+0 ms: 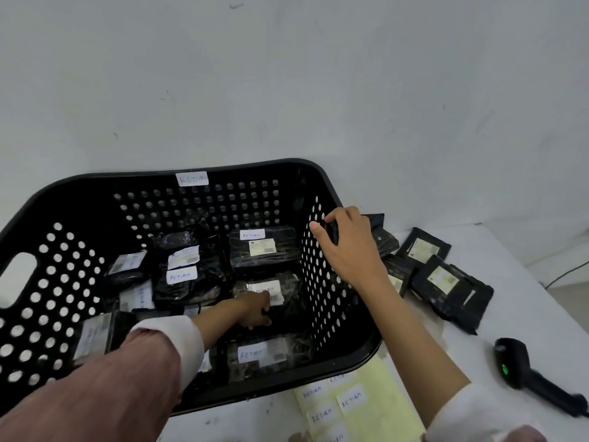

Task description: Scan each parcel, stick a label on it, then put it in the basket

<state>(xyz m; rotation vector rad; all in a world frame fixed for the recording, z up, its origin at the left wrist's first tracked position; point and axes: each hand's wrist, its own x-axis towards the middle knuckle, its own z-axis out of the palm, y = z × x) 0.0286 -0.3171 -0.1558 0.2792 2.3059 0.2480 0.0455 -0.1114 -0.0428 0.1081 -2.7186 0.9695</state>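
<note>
A black perforated basket (57, 282) fills the left and middle, holding several black parcels with white RETURN labels. My left hand (256, 311) reaches down into the basket and grips a labelled parcel (280, 290) near the right wall. My right hand (345, 247) is above the basket's right rim, its fingers curled round a black parcel (377, 224) from the pile outside. More unlabelled black parcels (449, 288) lie on the white table to the right. The black barcode scanner (522, 370) lies at the far right, its green light on.
A yellow sheet with white RETURN labels (353, 403) lies on the table (526, 314) in front of the basket's right corner. A RETURN label (192, 178) is stuck on the basket's far rim. A white wall stands behind. A cable runs at the right edge.
</note>
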